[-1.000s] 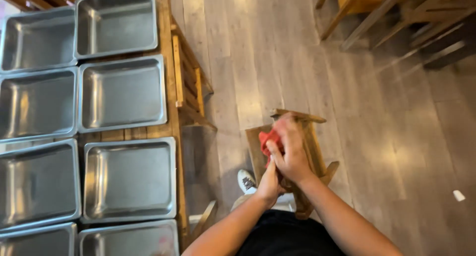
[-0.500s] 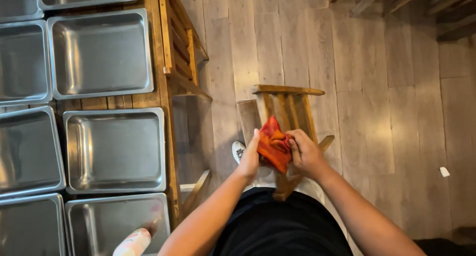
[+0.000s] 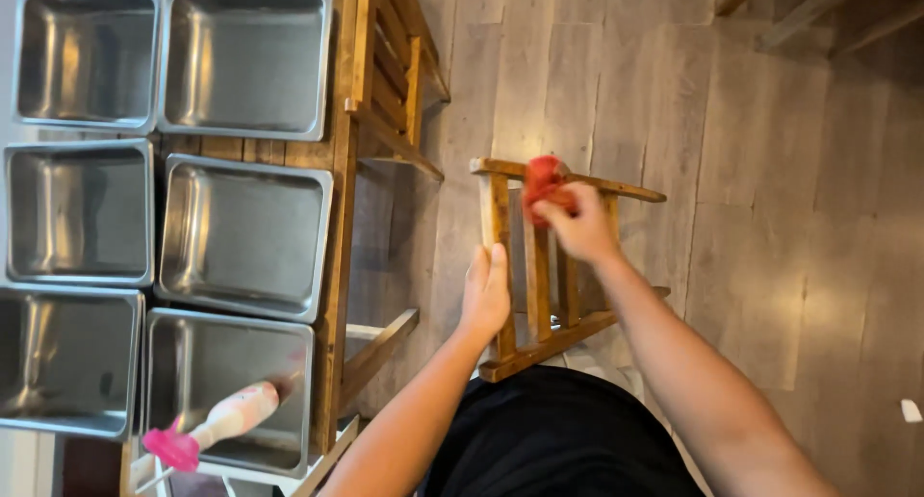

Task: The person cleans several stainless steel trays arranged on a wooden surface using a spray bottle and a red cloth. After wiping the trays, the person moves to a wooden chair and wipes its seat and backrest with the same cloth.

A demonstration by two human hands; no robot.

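**Red cloth pressed to chair's top rail while other hand steadied the frame**

A person's right hand [image 3: 582,229] held a bunched red cloth [image 3: 544,184] against the top rail of a wooden chair [image 3: 539,276], fingers closed tight around the soft, crumpled fabric so that it stayed pinned to the wood. The left hand [image 3: 486,290] lay flat along the chair's left upright, at about eight o'clock from the cloth, fingers together and resting on the post rather than wrapped round it, which appeared to brace the chair against the push of the other hand. The chair was of slatted, honey-coloured timber with squared rails and stood on a floor [image 3: 770,170] of pale grey planks with visible grain. At nine o'clock from the chair, a wooden tabletop [image 3: 339,218] carried rows of rectangular steel pans [image 3: 245,237], shallow, round-cornered and dully reflective. In the pan nearest the person, at seven o'clock from the chair, lay a spray bottle [image 3: 217,425] with a pink trigger head, resting on its side.
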